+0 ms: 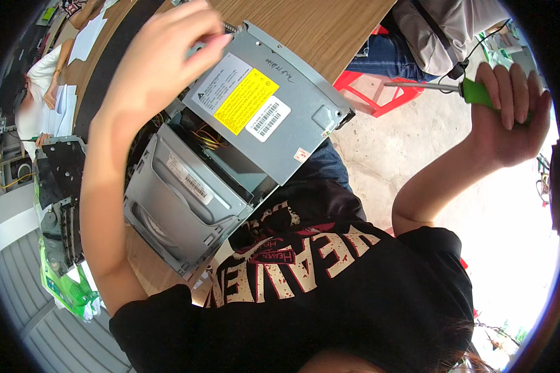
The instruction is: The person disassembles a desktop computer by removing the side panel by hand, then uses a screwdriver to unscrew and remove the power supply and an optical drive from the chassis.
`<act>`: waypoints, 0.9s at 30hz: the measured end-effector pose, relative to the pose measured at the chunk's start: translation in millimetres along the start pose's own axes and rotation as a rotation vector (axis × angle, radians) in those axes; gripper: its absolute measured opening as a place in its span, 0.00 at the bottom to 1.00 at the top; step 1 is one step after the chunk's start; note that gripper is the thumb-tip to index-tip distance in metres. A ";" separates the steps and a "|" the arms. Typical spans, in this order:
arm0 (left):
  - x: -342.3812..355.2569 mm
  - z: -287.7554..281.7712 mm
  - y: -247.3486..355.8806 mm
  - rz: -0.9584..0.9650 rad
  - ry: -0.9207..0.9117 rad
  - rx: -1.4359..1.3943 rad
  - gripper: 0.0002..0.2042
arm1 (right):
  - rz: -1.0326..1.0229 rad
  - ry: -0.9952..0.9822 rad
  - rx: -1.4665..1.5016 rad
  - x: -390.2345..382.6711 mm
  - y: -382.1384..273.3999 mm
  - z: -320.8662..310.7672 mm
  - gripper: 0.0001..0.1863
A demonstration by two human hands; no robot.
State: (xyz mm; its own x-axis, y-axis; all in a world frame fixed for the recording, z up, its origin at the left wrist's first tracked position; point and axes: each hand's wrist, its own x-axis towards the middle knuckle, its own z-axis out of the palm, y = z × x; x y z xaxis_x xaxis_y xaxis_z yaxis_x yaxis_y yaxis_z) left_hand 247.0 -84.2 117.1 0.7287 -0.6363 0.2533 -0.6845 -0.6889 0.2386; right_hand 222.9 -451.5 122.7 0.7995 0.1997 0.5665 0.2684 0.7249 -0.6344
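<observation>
My right hand (510, 121) is raised at the right, its fingers wrapped round the green handle of a screwdriver (426, 86). The metal shaft points left, apart from the metal case. At the upper left my left hand (174, 53) is over the far left end of a grey computer case (186, 205). Its fingers are loosely bent with the thumb apart; I see nothing held, though the fingertips are partly hidden. Beside that hand, a grey metal power supply unit (308, 102) with yellow and white labels sits tilted on the case. Coloured wires (208, 137) show in the gap beneath it.
The case rests on a wooden table (305, 25), close against my body. A red plastic stool (386, 102) stands on the floor beyond. Dark metal parts (59, 199) lie at the far left, near papers (62, 109) and a seated person (40, 102). Another person's grey clothing (438, 31) shows at the top right.
</observation>
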 end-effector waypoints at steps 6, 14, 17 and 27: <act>-101.8 -58.3 30.0 -0.413 0.173 0.026 0.06 | -0.031 0.164 0.073 -10.2 -1.7 -9.8 0.14; -293.4 -50.7 81.5 -1.025 0.348 0.086 0.05 | 0.106 0.125 0.061 -20.6 34.3 -20.7 0.16; -321.6 -31.0 89.6 -1.139 0.362 0.202 0.04 | 0.161 0.202 0.035 -23.4 27.2 -41.7 0.19; -338.3 8.3 37.6 -0.966 0.366 0.214 0.06 | 0.177 0.267 -0.026 -21.8 28.8 -40.0 0.17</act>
State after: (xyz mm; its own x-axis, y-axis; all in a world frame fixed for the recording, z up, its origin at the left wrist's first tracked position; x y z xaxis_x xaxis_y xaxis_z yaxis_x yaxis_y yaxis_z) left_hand -25.0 102.3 32.6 0.8866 0.3343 0.3196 0.2273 -0.9168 0.3283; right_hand 234.7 -461.4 71.0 0.9469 0.1381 0.2904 0.1240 0.6764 -0.7260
